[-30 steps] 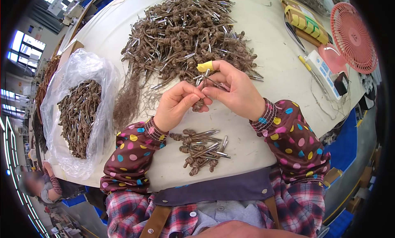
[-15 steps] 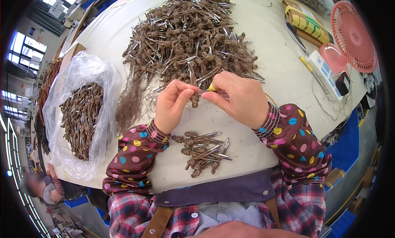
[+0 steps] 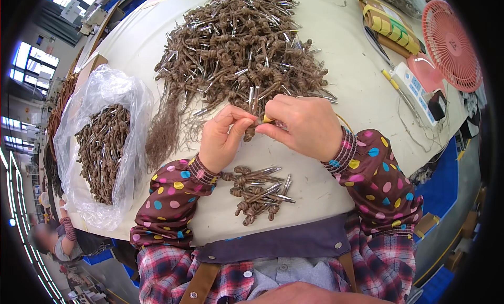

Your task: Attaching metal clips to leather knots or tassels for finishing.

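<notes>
Between my hands is a brown knotted cord (image 3: pixel 249 134) with metal tips, its knot hanging just below my fingertips. Thumb and forefinger of my left hand (image 3: pixel 223 138) are pinched at this cord. My right hand (image 3: pixel 307 126) is closed around a small tool with a yellow part (image 3: pixel 268 118); most of it is hidden in the fingers, so its kind is unclear. Beyond both hands rises a large pile of brown knotted cords (image 3: pixel 236 52) with silver tips. Closer to me lies a small group of similar cords (image 3: pixel 257 193).
A clear plastic bag (image 3: pixel 139 101) at the left holds many knotted cords. Loose brown threads (image 3: pixel 163 130) lie beside the pile. At the right are a white power strip (image 3: pixel 415 94), a pink fan (image 3: pixel 452 45) and a yellow-handled tool (image 3: pixel 389 79). Another person (image 3: pixel 58 241) is at far left.
My left hand has shifted slightly right and down, still pinched at the cord. My right hand stays close by with the yellow tool, its fingers slightly lower.
</notes>
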Action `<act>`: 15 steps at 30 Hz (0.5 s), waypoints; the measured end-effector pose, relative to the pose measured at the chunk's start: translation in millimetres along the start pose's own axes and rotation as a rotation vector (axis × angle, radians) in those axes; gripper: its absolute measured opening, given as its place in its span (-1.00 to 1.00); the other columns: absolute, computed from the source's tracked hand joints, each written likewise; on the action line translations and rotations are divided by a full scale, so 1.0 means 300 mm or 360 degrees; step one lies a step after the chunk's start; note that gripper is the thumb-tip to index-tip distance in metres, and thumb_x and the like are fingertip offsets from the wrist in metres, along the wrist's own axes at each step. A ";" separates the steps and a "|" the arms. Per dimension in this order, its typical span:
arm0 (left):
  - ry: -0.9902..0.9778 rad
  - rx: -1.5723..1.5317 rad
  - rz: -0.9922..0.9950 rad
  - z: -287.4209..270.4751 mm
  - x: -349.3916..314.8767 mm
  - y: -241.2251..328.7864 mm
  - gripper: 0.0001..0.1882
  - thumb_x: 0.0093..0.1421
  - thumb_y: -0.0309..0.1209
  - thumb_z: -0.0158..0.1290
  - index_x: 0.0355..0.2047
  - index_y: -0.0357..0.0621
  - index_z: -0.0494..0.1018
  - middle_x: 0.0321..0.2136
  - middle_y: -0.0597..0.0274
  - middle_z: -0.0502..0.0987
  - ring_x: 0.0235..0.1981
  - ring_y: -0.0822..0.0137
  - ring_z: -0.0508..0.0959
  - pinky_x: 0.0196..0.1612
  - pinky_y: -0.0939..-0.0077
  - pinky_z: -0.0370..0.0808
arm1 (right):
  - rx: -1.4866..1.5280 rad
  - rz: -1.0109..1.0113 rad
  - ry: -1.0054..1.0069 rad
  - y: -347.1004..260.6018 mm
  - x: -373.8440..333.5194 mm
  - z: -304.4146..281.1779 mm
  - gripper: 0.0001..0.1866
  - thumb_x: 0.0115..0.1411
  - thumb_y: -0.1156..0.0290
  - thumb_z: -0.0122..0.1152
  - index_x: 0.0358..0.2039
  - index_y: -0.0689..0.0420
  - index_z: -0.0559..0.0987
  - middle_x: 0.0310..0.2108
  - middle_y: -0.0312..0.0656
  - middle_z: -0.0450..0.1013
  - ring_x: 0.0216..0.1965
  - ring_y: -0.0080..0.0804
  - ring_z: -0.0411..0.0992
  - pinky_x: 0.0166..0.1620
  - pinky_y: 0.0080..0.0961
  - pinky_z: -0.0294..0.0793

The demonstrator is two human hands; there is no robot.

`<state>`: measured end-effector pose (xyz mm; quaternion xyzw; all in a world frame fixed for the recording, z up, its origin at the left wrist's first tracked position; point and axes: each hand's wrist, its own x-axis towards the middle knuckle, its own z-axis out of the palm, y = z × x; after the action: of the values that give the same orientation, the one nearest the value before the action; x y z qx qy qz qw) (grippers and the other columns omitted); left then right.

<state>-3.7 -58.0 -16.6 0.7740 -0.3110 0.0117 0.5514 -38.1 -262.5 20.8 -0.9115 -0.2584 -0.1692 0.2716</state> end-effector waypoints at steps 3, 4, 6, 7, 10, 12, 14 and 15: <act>0.0031 0.0026 -0.0022 0.001 -0.002 0.006 -0.90 0.24 -0.51 0.00 -0.32 -0.26 0.50 -0.41 0.23 0.53 -0.41 0.42 0.52 -0.31 0.60 0.42 | 0.0167 0.0002 -0.0020 0.015 0.005 0.007 -0.73 0.09 0.17 0.24 -0.45 0.08 0.44 -0.53 -0.28 0.42 -0.55 -0.24 0.44 -0.53 -0.38 0.38; 0.0042 -0.0168 -0.0046 0.005 0.001 0.010 -0.91 0.25 -0.51 -0.02 -0.30 -0.25 0.46 -0.42 0.22 0.53 -0.41 0.43 0.52 -0.31 0.60 0.42 | 0.0326 0.0142 -0.0012 0.023 0.008 0.006 -0.72 0.08 0.16 0.26 -0.44 0.11 0.45 -0.56 -0.29 0.41 -0.58 -0.30 0.42 -0.53 -0.43 0.36; 0.0052 -0.0365 -0.0067 0.004 0.005 0.005 -0.92 0.26 -0.51 -0.04 -0.28 -0.24 0.43 -0.42 0.22 0.53 -0.41 0.44 0.52 -0.31 0.61 0.42 | 0.0481 0.0283 -0.0004 0.040 0.015 0.005 -0.70 0.08 0.16 0.28 -0.42 0.13 0.47 -0.59 -0.29 0.41 -0.61 -0.36 0.40 -0.53 -0.47 0.34; 0.0000 -0.0272 -0.0021 0.002 0.005 -0.006 -0.93 0.28 -0.51 -0.06 -0.27 -0.23 0.40 -0.41 0.22 0.53 -0.40 0.46 0.52 -0.30 0.61 0.42 | 0.0782 0.0449 0.0047 0.049 0.019 0.005 -0.68 0.08 0.14 0.29 -0.41 0.15 0.49 -0.61 -0.31 0.39 -0.62 -0.46 0.36 -0.53 -0.53 0.32; -0.0162 -0.0047 0.0106 -0.004 0.006 -0.012 -0.93 0.30 -0.50 -0.09 -0.26 -0.22 0.36 -0.41 0.22 0.54 -0.39 0.48 0.52 -0.28 0.61 0.43 | 0.1288 0.0603 0.0191 0.067 0.022 0.059 -0.64 0.09 0.15 0.33 -0.36 0.24 0.53 -0.59 -0.37 0.39 -0.57 -0.70 0.29 -0.49 -0.67 0.29; -0.0267 0.0090 0.0190 -0.002 0.002 -0.001 -0.93 0.31 -0.49 -0.10 -0.26 -0.22 0.36 -0.40 0.22 0.54 -0.38 0.49 0.52 -0.27 0.60 0.44 | 0.1872 0.0698 0.0067 0.049 0.023 0.082 -0.69 0.11 0.24 0.31 -0.35 0.26 0.54 -0.54 -0.39 0.43 -0.51 -0.74 0.30 -0.44 -0.72 0.31; -0.0170 -0.0129 -0.0116 -0.004 -0.004 0.029 -0.94 0.30 -0.48 -0.07 -0.29 -0.20 0.37 -0.42 0.24 0.53 -0.41 0.43 0.53 -0.27 0.58 0.43 | 0.1859 0.0753 -0.0080 0.049 0.029 0.048 -0.74 0.13 0.32 0.29 -0.30 0.27 0.55 -0.49 -0.41 0.45 -0.47 -0.76 0.31 -0.39 -0.75 0.31; -0.0174 -0.0132 -0.0109 -0.010 0.011 0.031 -0.94 0.30 -0.48 -0.07 -0.29 -0.20 0.37 -0.42 0.24 0.53 -0.41 0.43 0.53 -0.27 0.58 0.43 | 0.1835 0.0805 -0.0051 0.054 0.029 0.036 -0.75 0.13 0.33 0.28 -0.29 0.26 0.55 -0.48 -0.41 0.45 -0.46 -0.76 0.31 -0.39 -0.75 0.32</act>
<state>-4.7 -58.8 -6.4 0.7602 -0.3143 -0.0624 0.5651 -20.2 -264.4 9.6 -0.6538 -0.0886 0.0805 0.7471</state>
